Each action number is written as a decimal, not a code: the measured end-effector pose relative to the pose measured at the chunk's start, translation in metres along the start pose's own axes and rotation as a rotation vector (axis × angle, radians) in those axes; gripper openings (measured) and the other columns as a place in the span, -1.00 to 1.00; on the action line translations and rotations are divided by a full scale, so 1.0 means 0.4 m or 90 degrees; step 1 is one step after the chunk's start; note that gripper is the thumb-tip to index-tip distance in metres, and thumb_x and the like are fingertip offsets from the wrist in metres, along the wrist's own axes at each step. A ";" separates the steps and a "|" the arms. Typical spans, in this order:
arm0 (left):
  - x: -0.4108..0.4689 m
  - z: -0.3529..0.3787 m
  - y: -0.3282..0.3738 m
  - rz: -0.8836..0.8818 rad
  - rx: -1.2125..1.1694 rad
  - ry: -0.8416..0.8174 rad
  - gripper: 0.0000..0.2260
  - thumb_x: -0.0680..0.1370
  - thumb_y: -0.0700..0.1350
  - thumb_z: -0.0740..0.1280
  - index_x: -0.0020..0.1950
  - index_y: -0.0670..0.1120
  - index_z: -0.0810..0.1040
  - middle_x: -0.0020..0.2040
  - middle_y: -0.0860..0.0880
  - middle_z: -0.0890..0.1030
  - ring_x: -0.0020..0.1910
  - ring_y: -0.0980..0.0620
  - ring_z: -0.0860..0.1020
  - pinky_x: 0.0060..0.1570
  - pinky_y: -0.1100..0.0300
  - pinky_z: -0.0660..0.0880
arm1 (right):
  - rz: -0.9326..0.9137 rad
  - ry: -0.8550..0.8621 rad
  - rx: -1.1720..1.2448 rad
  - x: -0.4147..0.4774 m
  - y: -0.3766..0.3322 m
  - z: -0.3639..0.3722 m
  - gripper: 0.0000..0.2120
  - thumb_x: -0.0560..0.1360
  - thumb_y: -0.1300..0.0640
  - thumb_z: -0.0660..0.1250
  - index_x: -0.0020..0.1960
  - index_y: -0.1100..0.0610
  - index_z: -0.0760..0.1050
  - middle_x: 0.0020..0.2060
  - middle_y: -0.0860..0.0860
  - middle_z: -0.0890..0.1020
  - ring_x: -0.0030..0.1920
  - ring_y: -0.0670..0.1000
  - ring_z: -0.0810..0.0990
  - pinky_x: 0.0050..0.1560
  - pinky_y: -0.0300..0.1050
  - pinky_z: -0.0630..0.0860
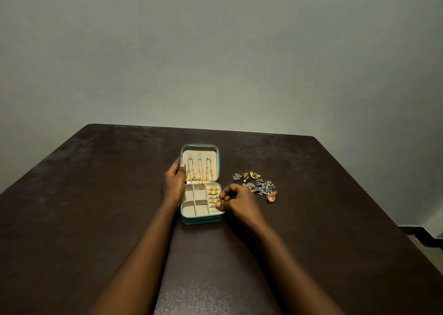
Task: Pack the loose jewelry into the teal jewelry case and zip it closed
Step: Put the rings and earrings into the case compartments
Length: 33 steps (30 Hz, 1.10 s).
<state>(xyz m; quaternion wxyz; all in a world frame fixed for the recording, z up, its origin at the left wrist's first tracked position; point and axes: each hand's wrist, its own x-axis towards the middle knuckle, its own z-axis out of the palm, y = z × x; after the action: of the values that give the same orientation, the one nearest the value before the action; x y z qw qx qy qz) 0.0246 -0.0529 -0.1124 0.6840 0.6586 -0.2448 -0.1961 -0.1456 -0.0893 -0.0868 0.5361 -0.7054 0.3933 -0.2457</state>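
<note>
The teal jewelry case [202,220] lies open on the dark table, lid flat at the back. Three gold chains [199,170] hang in the beige lid. Several gold rings [214,191] sit in the ring slot at the right of the base; the square compartments beside them look bare. My left hand [173,182] grips the case's left edge near the hinge, thumb on the lid rim. My right hand [236,200] hovers over the base's right edge, fingertips pinched together at the ring slot; whether a ring is between them I cannot tell. Loose earrings and brooches [256,184] lie to the case's right.
The dark brown table [96,206] ends at a far edge against a plain grey wall. A single gold jhumka earring [272,196] lies nearest me in the loose pile. A dark step or ledge [422,238] shows beyond the table's right edge.
</note>
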 end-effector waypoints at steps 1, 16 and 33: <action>0.004 0.000 -0.008 -0.002 0.008 0.004 -0.70 0.62 -0.13 0.15 0.33 -0.04 0.48 0.09 -0.04 0.61 0.07 -0.08 0.60 0.14 -0.15 0.52 | 0.003 0.001 -0.006 0.001 -0.001 -0.002 -0.75 0.29 0.39 0.45 -0.33 0.09 0.49 -0.42 -0.05 0.48 -0.28 -0.05 0.47 -0.16 -0.11 0.47; -0.010 -0.005 0.064 0.020 0.189 0.033 -0.63 0.58 -0.23 0.22 0.39 -0.14 0.40 0.37 -0.16 0.38 0.32 -0.15 0.42 0.30 -0.09 0.40 | -0.016 0.030 -0.057 -0.004 0.000 -0.007 -0.77 0.41 0.29 0.39 -0.34 0.05 0.49 -0.38 -0.03 0.58 -0.31 -0.07 0.51 -0.22 -0.17 0.45; -0.037 0.221 0.158 0.192 0.519 -0.314 -0.69 0.55 -0.22 0.27 0.30 -0.16 0.51 0.26 -0.14 0.55 0.24 -0.06 0.52 0.22 0.18 0.41 | 0.023 0.226 -0.230 0.117 -0.029 -0.228 -0.92 0.46 0.26 0.36 -0.20 0.18 0.59 -0.13 0.13 0.67 -0.12 0.02 0.59 -0.15 -0.20 0.40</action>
<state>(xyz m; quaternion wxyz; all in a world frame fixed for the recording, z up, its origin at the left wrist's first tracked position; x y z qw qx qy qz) -0.0432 -0.1117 -0.0495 0.3134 0.7638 -0.5483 -0.1333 -0.1854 -0.1777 -0.0514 0.3285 -0.7282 0.5315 -0.2818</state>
